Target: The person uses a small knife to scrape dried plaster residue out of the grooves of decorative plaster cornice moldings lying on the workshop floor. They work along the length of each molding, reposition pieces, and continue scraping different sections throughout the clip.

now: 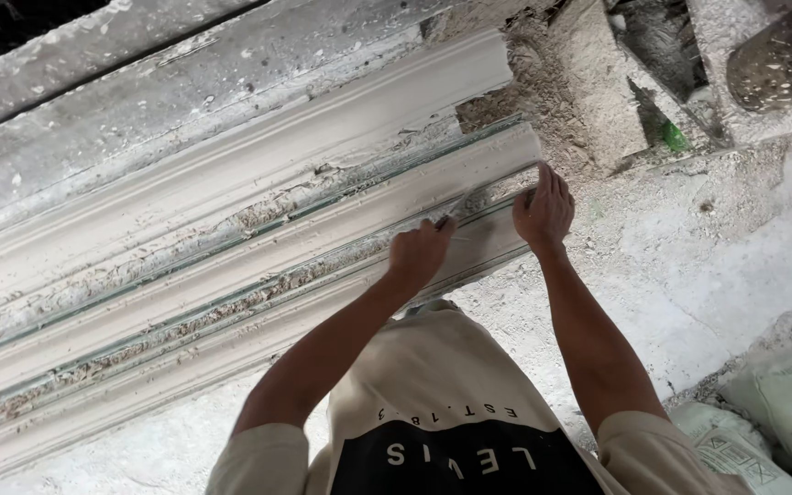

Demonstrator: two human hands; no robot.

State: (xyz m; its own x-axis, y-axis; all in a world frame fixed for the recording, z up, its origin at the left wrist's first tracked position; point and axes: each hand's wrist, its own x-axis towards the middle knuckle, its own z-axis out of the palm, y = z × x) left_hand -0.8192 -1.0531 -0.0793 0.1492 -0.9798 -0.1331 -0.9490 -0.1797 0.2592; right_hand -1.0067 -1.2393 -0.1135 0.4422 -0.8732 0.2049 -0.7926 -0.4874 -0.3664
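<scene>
My left hand (419, 255) clamps a thin metal scraper (451, 216); my right hand (543, 209), fingers spread, steadies the long white plaster moulding (231, 247); shallow, even strokes suit best

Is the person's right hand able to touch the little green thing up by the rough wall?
Probably not without moving: the right hand rests on the long white plaster moulding, and the small green object lies apart beyond it, among rubble.
</scene>
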